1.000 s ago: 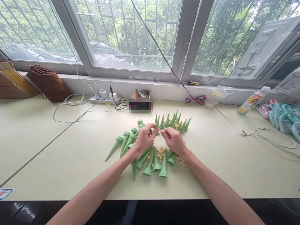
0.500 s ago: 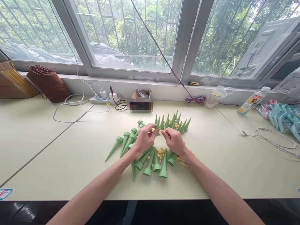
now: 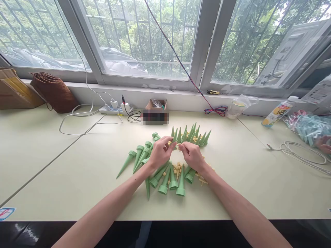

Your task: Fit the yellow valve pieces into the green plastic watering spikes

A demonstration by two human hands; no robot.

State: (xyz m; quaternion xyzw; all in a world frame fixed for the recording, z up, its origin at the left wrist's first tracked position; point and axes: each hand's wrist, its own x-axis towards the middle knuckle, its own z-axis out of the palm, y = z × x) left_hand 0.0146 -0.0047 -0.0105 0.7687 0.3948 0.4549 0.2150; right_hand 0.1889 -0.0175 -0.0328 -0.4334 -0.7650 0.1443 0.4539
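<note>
My left hand [image 3: 161,151] is closed on a green plant watering spike [image 3: 175,135], its tip pointing up. Close against its base, my right hand [image 3: 192,155] pinches a small pale yellow plastic piece [image 3: 178,147], mostly hidden by the fingers. Loose green spikes [image 3: 181,184] with ribbed caps lie around my forearms. Between them is a heap of yellow pieces [image 3: 177,168]. Beyond my hands several more spikes [image 3: 206,137] stand tip up, with yellow parts among them. More yellow pieces [image 3: 201,179] lie partly under my right forearm.
At the right, another person's hand [image 3: 324,144] touches bagged turquoise items [image 3: 307,129]. Near them are a bottle [image 3: 278,112] and a coiled white cable [image 3: 305,151]. Along the back stand a power strip [image 3: 108,109], a small box [image 3: 156,103] and a brown pouch [image 3: 54,93].
My right hand has shifted very slightly at the spike's base; my left stays put. At the right edge, another person's hand has appeared and the bagged turquoise items have moved.
</note>
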